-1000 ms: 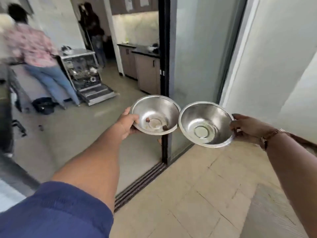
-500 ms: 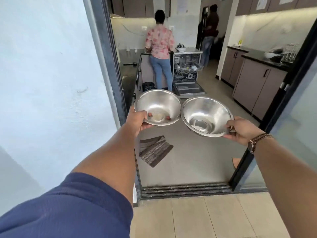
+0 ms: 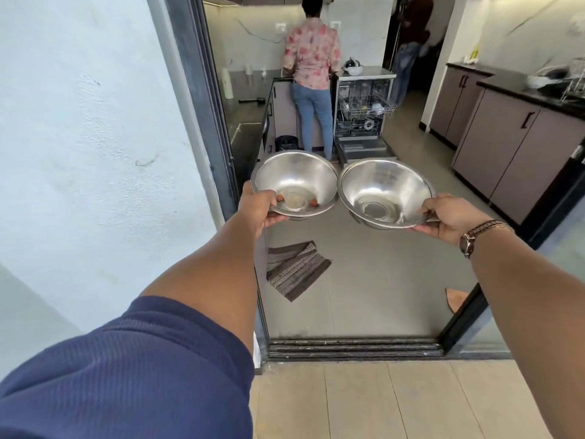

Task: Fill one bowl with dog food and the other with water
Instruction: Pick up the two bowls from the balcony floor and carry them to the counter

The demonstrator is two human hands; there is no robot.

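Observation:
I hold two shiny steel bowls side by side in front of me, over a kitchen doorway. My left hand [image 3: 258, 209] grips the rim of the left bowl [image 3: 296, 182], which has two small brown bits near its bottom. My right hand [image 3: 449, 217], with a watch on the wrist, grips the rim of the right bowl [image 3: 384, 193], which is empty. The bowls' rims almost touch. No dog food or water source is in view.
A sliding-door track [image 3: 354, 346] crosses the floor ahead. Beyond it lie a striped mat [image 3: 296, 269] and grey floor. A person [image 3: 311, 68] stands at the counter beside an open dishwasher [image 3: 364, 115]. Cabinets [image 3: 512, 147] line the right; a white wall [image 3: 88, 137] is left.
The view has swung from the glass door panel to face the open doorway squarely, and I am closer to it. Both bowls stay in my hands, held level.

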